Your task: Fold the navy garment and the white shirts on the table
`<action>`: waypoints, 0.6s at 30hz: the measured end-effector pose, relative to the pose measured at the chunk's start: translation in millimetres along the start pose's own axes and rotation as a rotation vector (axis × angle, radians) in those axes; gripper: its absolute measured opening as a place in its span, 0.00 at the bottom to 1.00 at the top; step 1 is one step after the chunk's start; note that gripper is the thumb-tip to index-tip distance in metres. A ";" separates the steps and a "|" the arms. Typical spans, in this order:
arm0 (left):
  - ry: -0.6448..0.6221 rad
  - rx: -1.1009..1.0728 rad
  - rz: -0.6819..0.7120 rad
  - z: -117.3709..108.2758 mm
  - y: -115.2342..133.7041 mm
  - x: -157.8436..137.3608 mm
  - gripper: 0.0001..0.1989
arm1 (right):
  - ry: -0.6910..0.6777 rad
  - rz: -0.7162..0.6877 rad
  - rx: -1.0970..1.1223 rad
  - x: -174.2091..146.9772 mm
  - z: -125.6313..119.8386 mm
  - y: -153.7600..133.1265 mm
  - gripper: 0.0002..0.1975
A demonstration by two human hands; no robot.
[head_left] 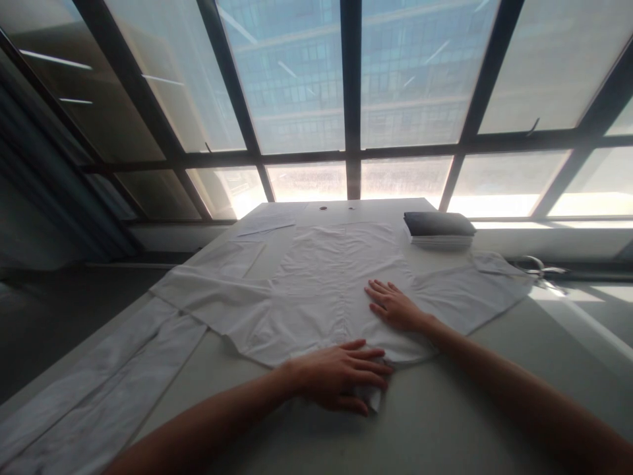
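Observation:
A white shirt (pixel 316 290) lies spread out on the pale table (pixel 208 402), wrinkled down its middle, with its sleeves reaching left and right. My left hand (pixel 341 376) rests palm down over the collar end at the near edge, its fingers apart. Some of the white cloth pokes out beneath those fingers. Farther up, my right hand (pixel 395 306) presses flat on the shirt just right of its centre line, fingers stretched out. What lies directly under my palms is hidden.
Long white cloth pieces (pixel 93 389) extend along the table's left side. At the back right sits a folded dark cloth (pixel 438 223) on a white stack (pixel 440 241). A looped whitish strip (pixel 539 270) lies beyond the right sleeve. Large windows (pixel 297 79) rise behind the table.

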State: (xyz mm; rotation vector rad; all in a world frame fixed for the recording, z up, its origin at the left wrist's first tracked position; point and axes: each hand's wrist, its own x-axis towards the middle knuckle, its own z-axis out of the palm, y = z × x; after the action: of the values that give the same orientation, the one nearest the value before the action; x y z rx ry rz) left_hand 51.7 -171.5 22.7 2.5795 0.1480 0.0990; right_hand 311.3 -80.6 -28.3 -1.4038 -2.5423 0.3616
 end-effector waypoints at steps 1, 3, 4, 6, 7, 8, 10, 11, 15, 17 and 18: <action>0.001 -0.018 -0.002 0.2 1.5 1.1 0.27 | 0.000 0.001 0.001 0.1 0.0 0.1 0.31; 0.001 -0.050 -0.010 -1.7 5.5 2.7 0.26 | 0.004 0.002 0.003 0.2 0.2 0.3 0.31; 0.002 -0.069 -0.010 -3.9 7.4 3.0 0.26 | 0.005 0.002 0.005 0.2 0.3 0.5 0.31; 0.016 -0.106 -0.007 -11.4 9.5 2.3 0.26 | 0.007 0.001 0.006 0.3 0.7 0.9 0.31; 0.034 -0.111 -0.011 -16.5 8.5 0.9 0.25 | 0.009 -0.001 0.006 0.3 0.9 1.1 0.31; 0.059 -0.101 -0.025 -22.2 5.5 -1.3 0.25 | 0.010 -0.004 0.006 0.4 1.1 1.3 0.31; 0.122 -0.032 -0.083 -33.8 -8.0 -8.5 0.23 | 0.013 -0.010 0.002 0.6 1.6 1.7 0.31; 0.155 0.017 -0.126 -38.9 -18.4 -13.6 0.23 | 0.013 -0.012 -0.001 0.6 1.8 1.8 0.31; 0.228 0.190 -0.335 -46.4 -69.1 -38.6 0.25 | 0.017 -0.016 -0.010 0.1 2.0 1.1 0.31; 0.204 0.245 -0.398 -43.1 -87.0 -47.8 0.26 | 0.023 -0.019 -0.012 -0.4 1.7 0.1 0.31; 0.186 0.268 -0.413 -40.7 -91.8 -50.3 0.27 | 0.025 -0.020 -0.013 -0.7 1.5 -0.5 0.31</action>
State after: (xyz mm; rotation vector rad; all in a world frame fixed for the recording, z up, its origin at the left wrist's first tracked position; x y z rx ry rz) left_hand -10.1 -79.2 6.4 2.7384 0.8063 0.1753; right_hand 310.9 -81.6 -29.6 -1.3785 -2.5415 0.3226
